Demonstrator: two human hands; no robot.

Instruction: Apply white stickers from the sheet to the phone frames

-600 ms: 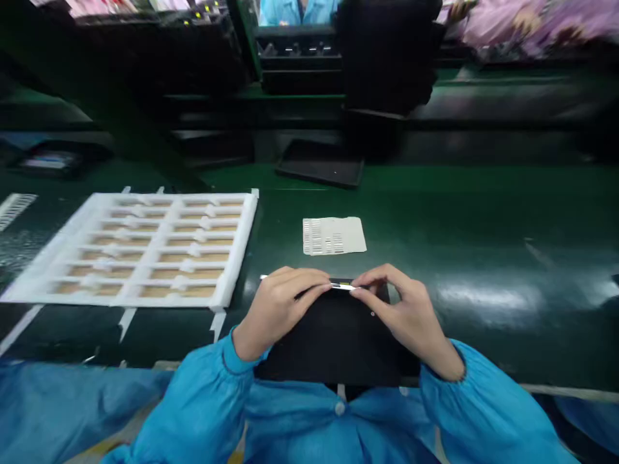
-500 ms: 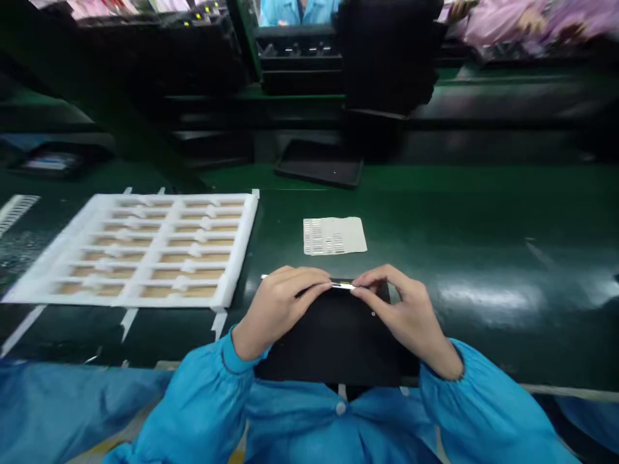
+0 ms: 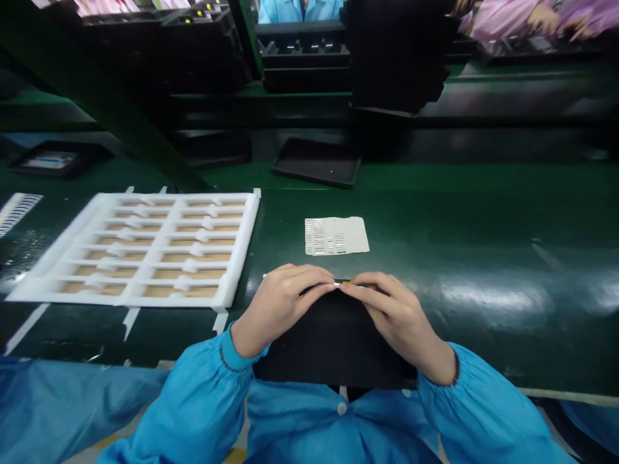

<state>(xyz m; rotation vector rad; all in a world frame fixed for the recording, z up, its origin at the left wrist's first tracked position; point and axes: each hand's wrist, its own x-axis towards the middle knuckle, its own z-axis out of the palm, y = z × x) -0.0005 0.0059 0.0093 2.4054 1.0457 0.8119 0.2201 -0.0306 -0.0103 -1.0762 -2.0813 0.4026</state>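
Observation:
My left hand (image 3: 293, 299) and my right hand (image 3: 394, 309) meet at the far edge of a flat black panel (image 3: 333, 348). Between their fingertips lies a thin white strip (image 3: 337, 285), with a small yellow patch (image 3: 345, 282) beside it. Both hands are closed in a pinch on this strip, and most of it is hidden behind the fingers. Just beyond the hands rests a pale sheet (image 3: 351, 235) carrying rows of small silvery strips on its left part.
To the left lies a white foam tray (image 3: 236, 258) with slots, taped to the green table (image 3: 435, 219). A shallow black tray (image 3: 316, 162) stands at the back. Dark stacked fixtures and a slanted green post (image 3: 120, 129) lie farther off, with co-workers' sleeves (image 3: 503, 22) beyond.
My right hand's fingertips have moved left along the strip, close to the left hand's. The left hand stays nearly in place. The view has shifted slightly.

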